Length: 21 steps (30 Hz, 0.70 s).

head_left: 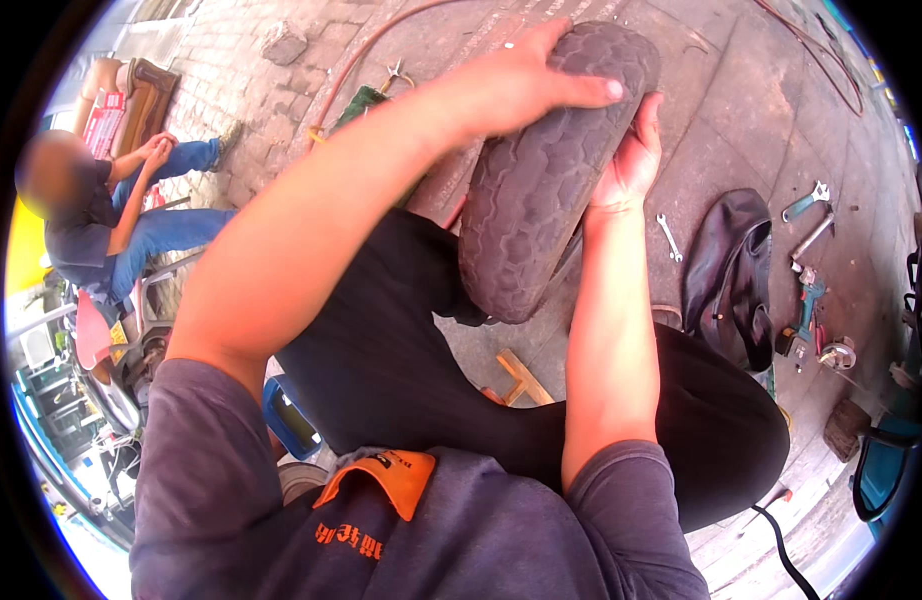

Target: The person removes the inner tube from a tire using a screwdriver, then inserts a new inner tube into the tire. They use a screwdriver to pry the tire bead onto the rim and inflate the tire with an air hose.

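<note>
A worn black tire (529, 205) with a blocky tread stands tilted between my knees, its top leaning away to the right. My left hand (541, 80) grips it near the top, the thumb lying across the tread and the fingers partly hidden beyond the far side. On the right sidewall, my right hand (629, 165) holds the tire, its thumb pointing up and the other fingers mostly hidden. A limp black inner tube (726, 270) lies on the ground to the right. Between it and my right forearm is a small wrench (669, 238).
An adjustable wrench (806, 201), a ratchet (813, 240) and a teal power tool (807, 308) lie at the right. A reddish hose (366, 48) runs over the paving at the far left. A wooden piece (521, 378) sits between my legs. Another person (91, 215) sits at the left.
</note>
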{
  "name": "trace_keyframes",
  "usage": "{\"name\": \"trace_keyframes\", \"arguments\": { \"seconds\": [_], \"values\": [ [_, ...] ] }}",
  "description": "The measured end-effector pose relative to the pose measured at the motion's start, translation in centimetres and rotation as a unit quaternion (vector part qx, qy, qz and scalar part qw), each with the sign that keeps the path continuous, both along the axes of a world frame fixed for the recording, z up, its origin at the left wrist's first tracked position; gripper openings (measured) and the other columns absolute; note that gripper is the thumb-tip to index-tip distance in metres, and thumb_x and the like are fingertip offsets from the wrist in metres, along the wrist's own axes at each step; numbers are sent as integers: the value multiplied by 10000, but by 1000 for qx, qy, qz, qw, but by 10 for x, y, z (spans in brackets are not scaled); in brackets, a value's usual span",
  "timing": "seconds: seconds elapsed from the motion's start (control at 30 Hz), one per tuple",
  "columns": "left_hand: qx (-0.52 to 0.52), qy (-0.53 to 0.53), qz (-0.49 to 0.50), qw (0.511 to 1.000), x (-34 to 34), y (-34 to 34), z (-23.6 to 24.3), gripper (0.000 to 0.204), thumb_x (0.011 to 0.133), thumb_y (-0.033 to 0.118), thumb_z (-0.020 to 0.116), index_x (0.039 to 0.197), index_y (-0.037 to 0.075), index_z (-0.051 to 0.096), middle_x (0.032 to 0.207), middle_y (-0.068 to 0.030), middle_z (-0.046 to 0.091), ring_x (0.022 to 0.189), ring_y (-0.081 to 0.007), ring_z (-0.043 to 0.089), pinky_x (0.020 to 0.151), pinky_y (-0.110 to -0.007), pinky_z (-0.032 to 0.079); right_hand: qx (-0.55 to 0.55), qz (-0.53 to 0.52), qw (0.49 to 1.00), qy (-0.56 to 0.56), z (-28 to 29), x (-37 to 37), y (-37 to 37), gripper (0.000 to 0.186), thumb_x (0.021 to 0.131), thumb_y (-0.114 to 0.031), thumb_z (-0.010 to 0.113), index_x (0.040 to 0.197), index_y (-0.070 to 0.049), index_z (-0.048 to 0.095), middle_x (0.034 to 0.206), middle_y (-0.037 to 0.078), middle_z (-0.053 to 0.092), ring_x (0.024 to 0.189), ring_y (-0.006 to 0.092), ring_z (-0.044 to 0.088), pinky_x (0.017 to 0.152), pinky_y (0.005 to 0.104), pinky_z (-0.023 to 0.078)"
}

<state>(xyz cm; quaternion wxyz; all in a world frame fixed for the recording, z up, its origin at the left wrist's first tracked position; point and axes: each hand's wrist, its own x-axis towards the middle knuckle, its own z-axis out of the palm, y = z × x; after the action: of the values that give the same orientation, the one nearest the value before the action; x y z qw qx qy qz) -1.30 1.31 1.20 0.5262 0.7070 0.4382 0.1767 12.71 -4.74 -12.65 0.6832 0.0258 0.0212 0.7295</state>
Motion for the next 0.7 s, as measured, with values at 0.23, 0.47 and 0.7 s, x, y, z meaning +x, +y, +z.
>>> {"name": "trace_keyframes", "arguments": {
  "seconds": [0.23, 0.47, 0.7],
  "values": [
    [-131, -142, 51, 980, -2, 43, -30, 743, 940, 366, 770, 1519, -7, 492, 1387, -170, 637, 1228, -242, 631, 1067, -367, 495, 54, 131, 970, -197, -63, -40, -41, 820, 832, -368, 880, 1481, 7, 548, 1450, 104, 638, 1378, 289, 551, 1209, 453, 383],
    [-137, -109, 109, 979, -38, 53, -24, 696, 994, 308, 713, 1569, 6, 463, 1410, -118, 647, 1236, -193, 637, 1066, -337, 505, 76, 384, 871, -295, -66, -58, -48, 987, 720, -388, 969, 1484, 68, 541, 1447, 134, 631, 1361, 271, 545, 1195, 383, 354],
    [-195, -106, 74, 972, -33, 64, -28, 685, 960, 436, 747, 1456, -7, 580, 1340, -145, 700, 1186, -237, 677, 1053, -371, 516, 97, 328, 893, -293, -90, -52, -48, 853, 827, -427, 894, 1445, 60, 564, 1388, 135, 673, 1300, 262, 611, 1137, 375, 447]
  ]
}}
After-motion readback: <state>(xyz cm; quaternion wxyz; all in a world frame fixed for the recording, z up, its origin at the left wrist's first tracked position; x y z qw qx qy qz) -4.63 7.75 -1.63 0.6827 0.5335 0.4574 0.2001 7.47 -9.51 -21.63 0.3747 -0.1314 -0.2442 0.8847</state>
